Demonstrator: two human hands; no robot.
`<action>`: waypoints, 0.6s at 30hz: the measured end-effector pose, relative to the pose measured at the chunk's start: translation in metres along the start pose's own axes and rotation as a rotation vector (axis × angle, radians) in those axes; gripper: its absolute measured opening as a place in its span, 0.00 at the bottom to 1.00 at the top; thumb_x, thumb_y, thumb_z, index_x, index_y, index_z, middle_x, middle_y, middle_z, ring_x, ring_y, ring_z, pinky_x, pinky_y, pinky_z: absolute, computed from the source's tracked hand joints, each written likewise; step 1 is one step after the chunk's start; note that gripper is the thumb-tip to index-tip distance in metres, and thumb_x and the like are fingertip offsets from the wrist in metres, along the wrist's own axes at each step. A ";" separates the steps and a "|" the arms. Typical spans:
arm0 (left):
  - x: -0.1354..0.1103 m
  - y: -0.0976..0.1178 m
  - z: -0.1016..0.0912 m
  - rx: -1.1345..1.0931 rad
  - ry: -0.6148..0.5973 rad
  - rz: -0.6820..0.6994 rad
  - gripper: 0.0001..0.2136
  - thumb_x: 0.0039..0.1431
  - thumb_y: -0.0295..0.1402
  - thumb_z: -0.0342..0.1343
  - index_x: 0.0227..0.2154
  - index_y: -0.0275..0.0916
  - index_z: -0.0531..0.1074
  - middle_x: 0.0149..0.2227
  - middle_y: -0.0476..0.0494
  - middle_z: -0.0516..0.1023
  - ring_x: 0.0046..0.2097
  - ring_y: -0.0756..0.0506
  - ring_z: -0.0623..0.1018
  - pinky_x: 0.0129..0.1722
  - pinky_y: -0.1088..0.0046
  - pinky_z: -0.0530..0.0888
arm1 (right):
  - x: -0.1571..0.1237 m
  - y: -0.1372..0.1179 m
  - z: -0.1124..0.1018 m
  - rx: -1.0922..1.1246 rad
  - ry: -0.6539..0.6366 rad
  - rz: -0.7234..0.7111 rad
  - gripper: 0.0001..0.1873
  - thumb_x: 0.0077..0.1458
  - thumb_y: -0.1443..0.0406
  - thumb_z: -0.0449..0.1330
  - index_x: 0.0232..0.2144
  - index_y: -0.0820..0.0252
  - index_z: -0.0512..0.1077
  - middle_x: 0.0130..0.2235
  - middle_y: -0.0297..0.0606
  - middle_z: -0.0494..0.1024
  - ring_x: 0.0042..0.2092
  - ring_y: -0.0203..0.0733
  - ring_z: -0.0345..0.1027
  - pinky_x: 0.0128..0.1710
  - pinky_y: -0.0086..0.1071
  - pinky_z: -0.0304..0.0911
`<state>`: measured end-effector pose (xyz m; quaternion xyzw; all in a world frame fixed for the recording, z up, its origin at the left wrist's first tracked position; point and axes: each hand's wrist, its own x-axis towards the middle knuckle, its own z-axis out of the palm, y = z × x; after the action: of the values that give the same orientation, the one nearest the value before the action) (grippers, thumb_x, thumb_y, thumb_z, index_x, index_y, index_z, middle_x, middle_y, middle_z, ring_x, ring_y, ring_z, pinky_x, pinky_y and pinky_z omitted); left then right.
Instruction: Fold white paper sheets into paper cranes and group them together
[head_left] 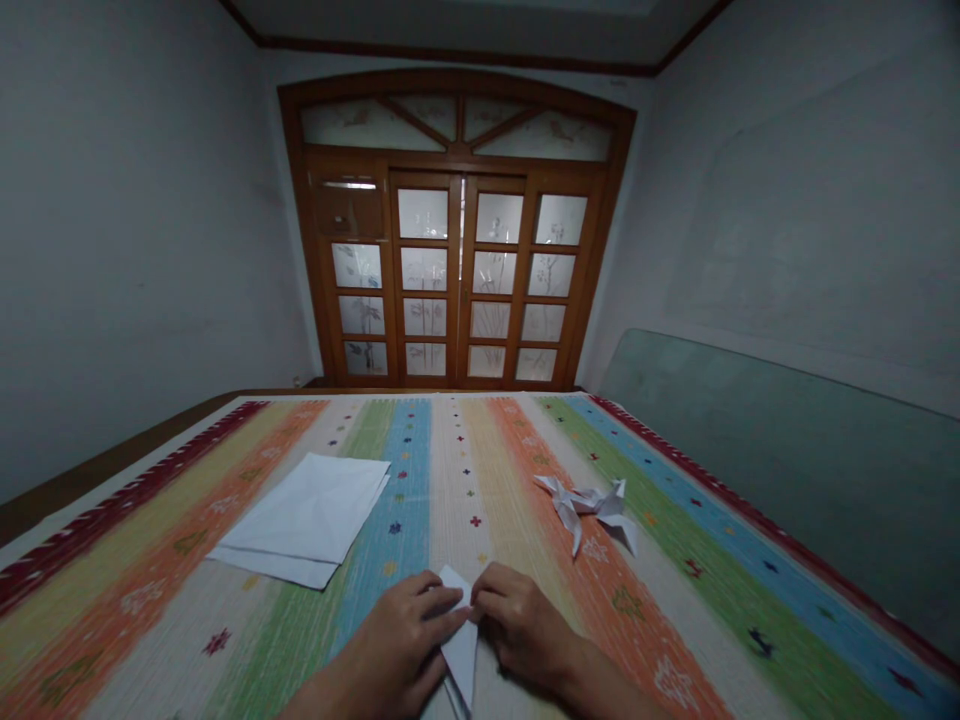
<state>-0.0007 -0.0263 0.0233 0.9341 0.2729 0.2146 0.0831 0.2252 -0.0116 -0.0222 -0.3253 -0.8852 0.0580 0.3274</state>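
A partly folded white paper point(459, 648) lies on the striped cloth point(150, 590) at the near edge. My left hand point(401, 632) rests on its left side, fingers pressed together on the fold. Opposite it, my right hand point(525, 628) pinches the right edge of the same paper. Both hands meet near the pointed top of the fold. Most of the paper's lower part is hidden between my hands.
A stack of flat white paper sheets point(307, 518) lies to the left. Two finished folded paper figures point(592, 508) sit to the right. A glass pane point(787, 470) leans on the right wall. A wooden glazed door point(454, 285) stands behind.
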 end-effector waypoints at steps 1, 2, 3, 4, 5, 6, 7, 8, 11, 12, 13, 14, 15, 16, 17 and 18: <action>0.001 0.001 -0.006 -0.044 -0.029 0.005 0.27 0.50 0.21 0.58 0.54 0.45 0.74 0.53 0.40 0.80 0.51 0.36 0.76 0.53 0.55 0.74 | 0.000 0.000 -0.001 0.016 -0.013 -0.008 0.11 0.52 0.78 0.57 0.30 0.59 0.75 0.32 0.40 0.78 0.34 0.42 0.70 0.33 0.30 0.62; 0.001 0.002 -0.011 -0.084 -0.050 0.007 0.24 0.52 0.23 0.59 0.53 0.46 0.75 0.52 0.40 0.81 0.50 0.36 0.76 0.52 0.56 0.74 | 0.000 0.000 -0.002 0.038 -0.028 -0.020 0.11 0.51 0.78 0.57 0.30 0.59 0.75 0.32 0.41 0.78 0.35 0.43 0.71 0.33 0.31 0.63; 0.001 0.002 -0.015 -0.125 -0.053 0.005 0.21 0.54 0.24 0.60 0.51 0.46 0.77 0.51 0.41 0.82 0.50 0.37 0.77 0.51 0.57 0.74 | 0.000 -0.001 -0.004 0.063 -0.040 -0.032 0.12 0.49 0.78 0.58 0.31 0.59 0.76 0.33 0.41 0.79 0.36 0.43 0.72 0.34 0.31 0.63; 0.001 0.001 -0.018 -0.160 -0.053 0.002 0.18 0.54 0.26 0.61 0.48 0.47 0.79 0.49 0.41 0.82 0.50 0.37 0.77 0.51 0.57 0.74 | 0.001 -0.001 -0.006 0.087 -0.047 -0.040 0.14 0.47 0.78 0.58 0.32 0.59 0.77 0.34 0.41 0.80 0.37 0.44 0.72 0.35 0.32 0.64; 0.001 -0.001 -0.020 -0.191 -0.049 -0.004 0.16 0.55 0.27 0.61 0.46 0.47 0.80 0.48 0.42 0.83 0.50 0.37 0.77 0.51 0.58 0.74 | 0.001 -0.003 -0.008 0.109 -0.051 -0.044 0.15 0.45 0.78 0.59 0.32 0.58 0.78 0.34 0.41 0.80 0.37 0.44 0.73 0.36 0.32 0.65; 0.000 -0.003 -0.020 -0.218 -0.044 -0.012 0.14 0.55 0.27 0.62 0.44 0.48 0.82 0.48 0.43 0.83 0.50 0.37 0.77 0.51 0.58 0.74 | 0.002 -0.004 -0.010 0.122 -0.056 -0.042 0.15 0.44 0.78 0.59 0.32 0.58 0.78 0.35 0.41 0.81 0.38 0.45 0.74 0.36 0.33 0.65; -0.001 -0.006 -0.020 -0.238 -0.038 -0.021 0.13 0.55 0.28 0.63 0.42 0.49 0.83 0.47 0.43 0.84 0.51 0.37 0.77 0.51 0.58 0.74 | 0.002 -0.005 -0.012 0.131 -0.061 -0.035 0.15 0.43 0.78 0.59 0.31 0.58 0.79 0.36 0.42 0.81 0.38 0.45 0.74 0.36 0.33 0.66; -0.002 -0.008 -0.019 -0.253 -0.033 -0.032 0.12 0.54 0.28 0.64 0.40 0.49 0.83 0.47 0.43 0.84 0.51 0.37 0.77 0.50 0.57 0.74 | 0.002 -0.006 -0.013 0.136 -0.070 -0.029 0.15 0.43 0.78 0.59 0.30 0.58 0.80 0.36 0.42 0.81 0.38 0.45 0.74 0.36 0.33 0.66; -0.004 -0.012 -0.016 -0.258 -0.031 -0.072 0.10 0.53 0.26 0.66 0.35 0.50 0.85 0.49 0.44 0.84 0.52 0.37 0.77 0.50 0.57 0.74 | 0.002 -0.008 -0.013 0.141 -0.090 -0.040 0.14 0.42 0.76 0.60 0.29 0.57 0.81 0.35 0.41 0.81 0.37 0.44 0.74 0.34 0.33 0.66; -0.005 -0.013 -0.015 -0.251 -0.035 -0.085 0.11 0.52 0.26 0.67 0.34 0.50 0.85 0.49 0.45 0.84 0.52 0.37 0.78 0.50 0.57 0.74 | 0.002 -0.009 -0.012 0.144 -0.094 -0.053 0.14 0.41 0.76 0.60 0.28 0.56 0.81 0.34 0.40 0.81 0.36 0.44 0.74 0.34 0.33 0.66; -0.005 -0.013 -0.014 -0.242 -0.039 -0.094 0.11 0.52 0.25 0.67 0.34 0.50 0.85 0.50 0.45 0.84 0.53 0.37 0.78 0.50 0.57 0.75 | 0.002 -0.009 -0.011 0.147 -0.101 -0.067 0.14 0.41 0.76 0.60 0.28 0.56 0.81 0.34 0.40 0.81 0.35 0.44 0.74 0.34 0.32 0.65; -0.005 -0.013 -0.013 -0.232 -0.042 -0.098 0.12 0.51 0.24 0.67 0.34 0.49 0.85 0.50 0.45 0.84 0.53 0.38 0.78 0.51 0.57 0.75 | 0.001 -0.009 -0.010 0.151 -0.111 -0.080 0.14 0.41 0.75 0.60 0.28 0.56 0.81 0.33 0.39 0.81 0.35 0.44 0.74 0.34 0.33 0.65; -0.005 -0.014 -0.012 -0.225 -0.045 -0.096 0.12 0.51 0.23 0.67 0.35 0.49 0.84 0.50 0.45 0.84 0.53 0.38 0.78 0.52 0.57 0.75 | 0.000 -0.010 -0.009 0.153 -0.122 -0.088 0.14 0.41 0.75 0.60 0.28 0.55 0.81 0.33 0.39 0.81 0.35 0.44 0.74 0.34 0.33 0.65; -0.006 -0.014 -0.012 -0.218 -0.050 -0.092 0.12 0.52 0.23 0.66 0.36 0.48 0.84 0.49 0.44 0.85 0.54 0.38 0.79 0.53 0.57 0.75 | -0.001 -0.011 -0.009 0.152 -0.136 -0.092 0.14 0.41 0.75 0.60 0.28 0.55 0.81 0.33 0.39 0.81 0.35 0.44 0.73 0.35 0.33 0.65; -0.006 -0.015 -0.011 -0.210 -0.056 -0.086 0.12 0.52 0.23 0.66 0.37 0.47 0.84 0.49 0.43 0.85 0.54 0.38 0.79 0.54 0.57 0.75 | -0.002 -0.012 -0.008 0.146 -0.152 -0.096 0.14 0.40 0.75 0.59 0.28 0.55 0.81 0.32 0.39 0.80 0.35 0.44 0.73 0.35 0.33 0.65; -0.007 -0.016 -0.011 -0.201 -0.061 -0.080 0.12 0.53 0.24 0.66 0.39 0.46 0.83 0.49 0.43 0.85 0.54 0.38 0.80 0.55 0.57 0.75 | -0.002 -0.013 -0.008 0.138 -0.165 -0.103 0.14 0.40 0.74 0.59 0.28 0.55 0.80 0.32 0.39 0.80 0.34 0.44 0.72 0.34 0.33 0.64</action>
<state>-0.0184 -0.0159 0.0264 0.9155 0.2846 0.2086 0.1931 0.2244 -0.0241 -0.0133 -0.2502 -0.9186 0.1287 0.2775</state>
